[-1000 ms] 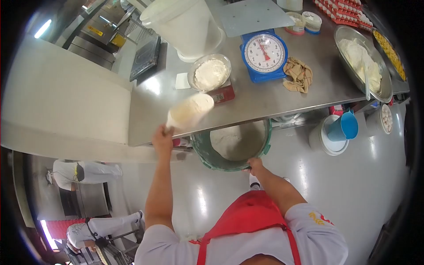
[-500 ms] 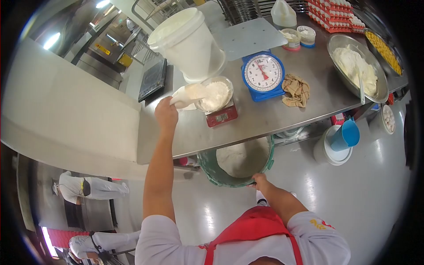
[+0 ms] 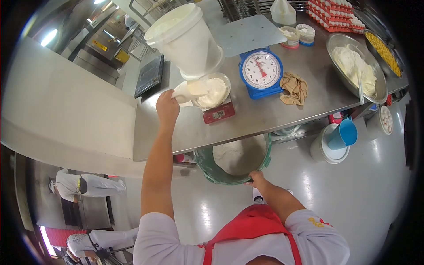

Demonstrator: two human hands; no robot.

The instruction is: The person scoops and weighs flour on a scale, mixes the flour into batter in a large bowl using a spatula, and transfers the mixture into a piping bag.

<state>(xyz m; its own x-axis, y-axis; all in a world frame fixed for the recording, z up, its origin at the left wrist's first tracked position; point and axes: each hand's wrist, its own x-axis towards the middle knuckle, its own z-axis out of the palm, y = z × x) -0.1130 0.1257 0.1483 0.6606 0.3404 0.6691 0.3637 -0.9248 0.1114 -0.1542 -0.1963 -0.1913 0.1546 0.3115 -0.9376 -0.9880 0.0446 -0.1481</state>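
My left hand (image 3: 168,106) is closed round a white scoop (image 3: 182,92). The scoop's mouth tilts over the near-left edge of a bowl of white powder (image 3: 217,92), which looks like flour. Under that bowl is a red digital scale (image 3: 219,113) with a lit display. Lower down, my right hand (image 3: 257,179) grips the rim of a green tub (image 3: 204,167); its fingers are partly hidden by the rim. Pale powder (image 3: 238,154) lies inside the tub, which sits partly beneath the steel table's edge.
On the steel table (image 3: 176,137) stand a large white bucket (image 3: 187,48), a blue dial scale (image 3: 261,73), a crumpled brown cloth (image 3: 293,88) and a steel bowl (image 3: 330,48) of white mixture. A blue jug (image 3: 343,134) rests on a lidded bucket (image 3: 318,148). Two people work at lower left.
The whole view has shifted slightly. My left hand still holds the scoop at the bowl, and the scoop's mouth looks sharper now. My right hand stays on the tub's rim.
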